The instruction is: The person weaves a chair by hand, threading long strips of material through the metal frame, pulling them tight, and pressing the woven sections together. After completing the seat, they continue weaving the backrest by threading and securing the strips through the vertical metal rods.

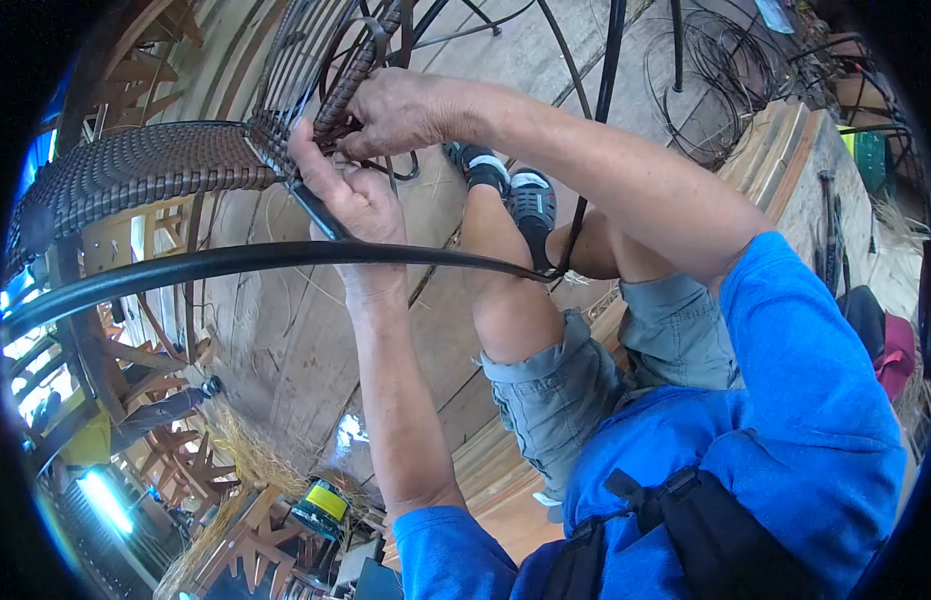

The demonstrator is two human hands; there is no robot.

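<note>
Pinches a flat dark strand (360,70) with the right hand (405,110), fingers closed on it right at the upper corner of the weave (135,165). Clamps the left hand (350,200) just below, fist curled round a black strip (313,212) at the same corner. Braces both against a rigid metal frame (613,60), with a black tube (235,262) crossing under the left wrist. Probably light, springy and smooth, so apt to slip or uncoil, and to kink if bent sharply. Best taken close to the weave, flat sides between thumb and finger, not far out along the free length
</note>
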